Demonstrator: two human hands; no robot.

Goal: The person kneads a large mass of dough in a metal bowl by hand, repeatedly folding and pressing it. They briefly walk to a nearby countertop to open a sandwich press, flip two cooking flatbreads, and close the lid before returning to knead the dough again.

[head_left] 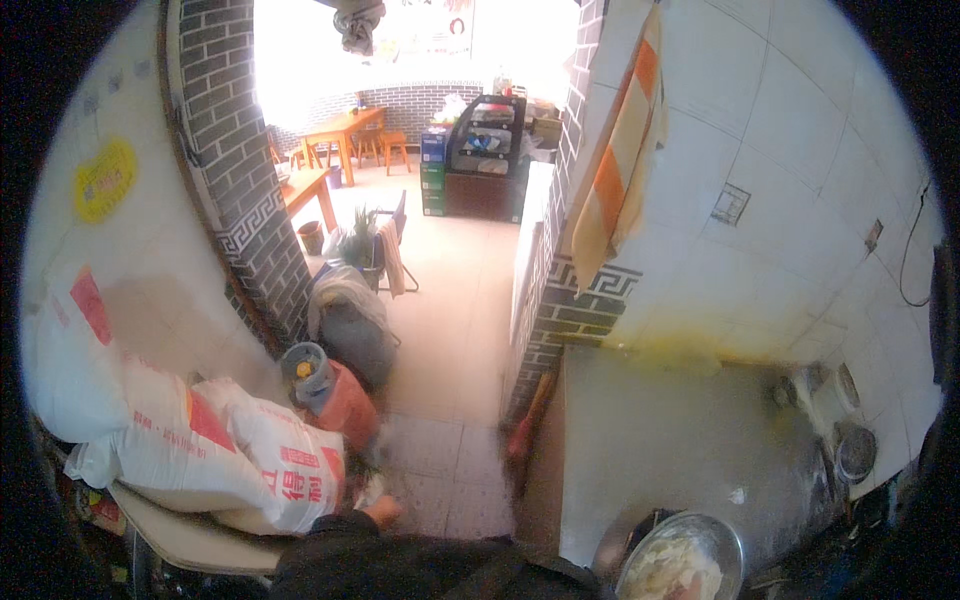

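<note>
Tiled wall (pixel 760 220), left hand (pixel 383 512) near white sacks (pixel 165 455), right hand (pixel 693 588) apparently in metal bowl (pixel 735 548), grips not discernible

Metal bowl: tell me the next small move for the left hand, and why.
Probably bring the left hand across to steady the metal bowl: the hand is beside the nearest white sack, apart from the bowl, which holds a pale mass at the picture's lower edge.

Metal bowl (pixel 732 545) (whitish mass (pixel 672 566) inside)
</note>
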